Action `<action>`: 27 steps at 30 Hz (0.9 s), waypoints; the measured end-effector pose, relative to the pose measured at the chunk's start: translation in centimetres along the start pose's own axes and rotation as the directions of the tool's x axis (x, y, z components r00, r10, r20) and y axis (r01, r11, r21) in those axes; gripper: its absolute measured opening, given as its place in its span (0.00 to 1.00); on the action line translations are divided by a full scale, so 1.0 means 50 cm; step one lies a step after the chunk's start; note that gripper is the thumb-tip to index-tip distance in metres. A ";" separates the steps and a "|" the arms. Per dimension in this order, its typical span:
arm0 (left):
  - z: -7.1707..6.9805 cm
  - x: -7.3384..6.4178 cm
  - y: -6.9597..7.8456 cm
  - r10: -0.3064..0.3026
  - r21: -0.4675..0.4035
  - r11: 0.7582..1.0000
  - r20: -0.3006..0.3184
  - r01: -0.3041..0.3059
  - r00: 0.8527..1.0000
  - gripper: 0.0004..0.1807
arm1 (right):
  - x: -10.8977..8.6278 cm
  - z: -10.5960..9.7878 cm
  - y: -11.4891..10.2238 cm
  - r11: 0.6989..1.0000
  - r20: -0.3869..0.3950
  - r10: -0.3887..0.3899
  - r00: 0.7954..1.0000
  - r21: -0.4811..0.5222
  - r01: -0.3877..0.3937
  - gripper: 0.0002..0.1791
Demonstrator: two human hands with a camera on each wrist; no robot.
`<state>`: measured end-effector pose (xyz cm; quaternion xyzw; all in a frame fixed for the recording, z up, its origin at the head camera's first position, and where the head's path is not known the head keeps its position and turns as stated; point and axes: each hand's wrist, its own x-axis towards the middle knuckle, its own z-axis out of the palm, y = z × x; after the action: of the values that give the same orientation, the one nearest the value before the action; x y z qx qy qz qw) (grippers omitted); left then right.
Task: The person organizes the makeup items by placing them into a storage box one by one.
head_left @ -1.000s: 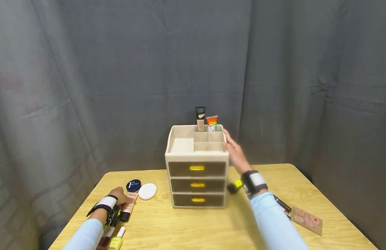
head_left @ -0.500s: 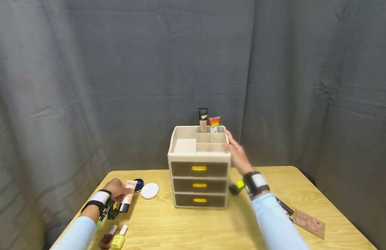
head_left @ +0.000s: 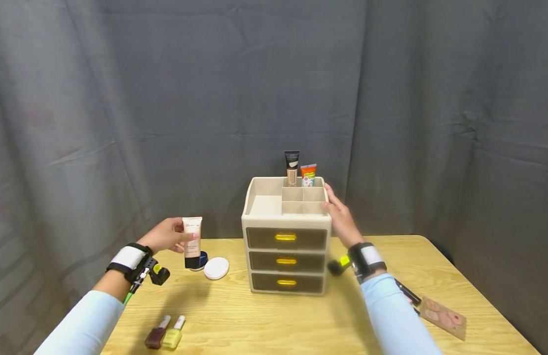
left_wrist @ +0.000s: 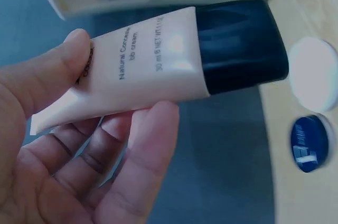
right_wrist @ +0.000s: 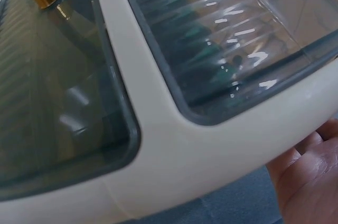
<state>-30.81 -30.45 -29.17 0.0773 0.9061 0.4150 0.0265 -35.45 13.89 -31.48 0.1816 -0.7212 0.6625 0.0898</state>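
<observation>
My left hand [head_left: 164, 235] pinches a pale pink BB cream tube [head_left: 192, 239] between thumb and fingers, above the table's left side. The tube stands upright, black cap down; its printed label shows in the left wrist view [left_wrist: 137, 65]. My right hand [head_left: 341, 217] rests against the right side of a cream-coloured drawer organizer [head_left: 259, 223], thumb at the top rim and fingers lying along the side. Three dark drawers with gold handles are closed. In its back compartments stand a black-topped beige tube [head_left: 292, 170] and an orange tube [head_left: 308, 176]. In the right wrist view the right hand [right_wrist: 311, 176] is partly hidden.
A white round compact [head_left: 216, 268] and a dark blue one [head_left: 202, 260] lie left of the organizer. Dark red [head_left: 156, 337] and yellow [head_left: 172, 338] nail polish bottles lie at the front left. A palette [head_left: 442, 317] and black sticks [head_left: 408, 292] lie on the right.
My left hand has lifted the BB cream tube off the table and turned it upright. The right hand stays at the organizer's side.
</observation>
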 end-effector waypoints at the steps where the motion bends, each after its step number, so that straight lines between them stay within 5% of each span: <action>1: -0.004 0.000 0.015 0.014 0.003 1.000 0.006 -0.014 1.000 0.24 | 0.004 -0.002 0.008 1.000 -0.001 0.001 1.000 0.003 -0.001 0.31; 10: -0.021 -0.001 0.137 0.162 -0.033 0.986 0.007 -0.161 0.987 0.22 | 0.004 -0.011 0.009 1.000 -0.009 -0.007 1.000 0.005 0.007 0.31; 20: -0.030 0.014 0.263 0.243 -0.088 0.966 -0.018 -0.244 0.970 0.20 | 0.000 -0.009 0.012 0.999 -0.017 -0.029 0.999 0.016 0.029 0.32; 27: -0.012 0.043 0.344 0.274 -0.091 0.958 -0.005 -0.273 0.962 0.21 | 0.000 -0.004 0.011 0.999 -0.014 -0.035 0.999 0.021 0.035 0.32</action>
<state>-30.94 -19.48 -15.71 0.2020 0.8668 0.4553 -0.0243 -35.67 14.13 -31.95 0.1908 -0.7101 0.6698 0.1041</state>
